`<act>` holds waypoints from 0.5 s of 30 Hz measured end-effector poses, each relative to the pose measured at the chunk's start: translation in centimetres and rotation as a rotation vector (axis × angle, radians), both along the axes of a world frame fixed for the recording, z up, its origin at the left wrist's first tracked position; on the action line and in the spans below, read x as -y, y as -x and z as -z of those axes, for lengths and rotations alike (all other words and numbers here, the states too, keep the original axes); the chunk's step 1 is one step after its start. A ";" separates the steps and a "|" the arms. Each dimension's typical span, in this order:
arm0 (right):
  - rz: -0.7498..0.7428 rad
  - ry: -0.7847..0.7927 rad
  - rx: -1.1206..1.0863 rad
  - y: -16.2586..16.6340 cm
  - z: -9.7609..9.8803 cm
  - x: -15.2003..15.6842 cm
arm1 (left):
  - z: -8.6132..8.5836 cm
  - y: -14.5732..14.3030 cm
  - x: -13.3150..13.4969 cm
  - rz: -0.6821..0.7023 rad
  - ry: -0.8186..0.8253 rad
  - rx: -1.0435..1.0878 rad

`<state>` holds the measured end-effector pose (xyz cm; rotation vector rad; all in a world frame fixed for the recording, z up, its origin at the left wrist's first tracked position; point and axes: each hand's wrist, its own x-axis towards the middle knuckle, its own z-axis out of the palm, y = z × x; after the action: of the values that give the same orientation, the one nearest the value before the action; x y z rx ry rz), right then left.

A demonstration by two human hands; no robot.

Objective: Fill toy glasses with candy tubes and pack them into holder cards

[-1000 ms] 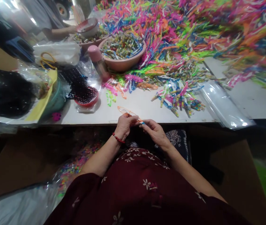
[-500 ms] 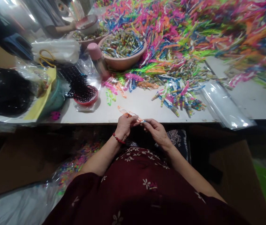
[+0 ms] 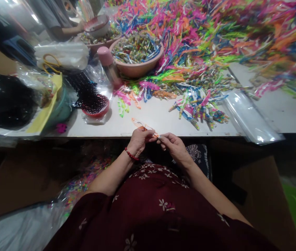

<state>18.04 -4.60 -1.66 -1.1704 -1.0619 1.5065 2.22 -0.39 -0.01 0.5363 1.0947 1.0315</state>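
Note:
Pinched in my left hand [image 3: 139,139] is a small orange plastic piece [image 3: 137,122] with a pale, thin strip, its loose end sticking out over the table edge. My right hand [image 3: 172,146] closes thumb and finger on the other end of the same piece, close to the left fingertips. What exactly lies between the fingertips is too small to make out. Beyond my hands, a loose heap of finished-looking colourful pieces [image 3: 200,106] with bead-filled tubes lies on the white table [image 3: 148,113].
A pink basin [image 3: 137,68] of small filled tubes stands behind a pink-capped bottle [image 3: 108,66]. Left are a red dish [image 3: 98,109] with black netting and a teal tub [image 3: 61,108]. Clear plastic bags [image 3: 252,118] overhang the right edge. Another person's arm [image 3: 68,32] is at the back left.
My fingers have shifted slightly at the join of the orange piece; a blue bit at the right fingertips no longer shows. The things on the table stay put.

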 end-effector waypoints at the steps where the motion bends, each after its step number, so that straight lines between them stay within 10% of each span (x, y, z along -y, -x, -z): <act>1: -0.004 0.005 0.002 0.0 0.0 0.0 | 0.0 0.0 0.1 -0.001 -0.004 0.003; 15: 0.006 -0.057 0.198 -0.5 0.1 -1.7 | 1.7 0.1 -0.3 0.039 -0.154 0.037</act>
<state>18.57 -2.86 -1.78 -1.3011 -1.2237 1.3674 2.11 -0.07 -1.69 0.6569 0.9738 1.0928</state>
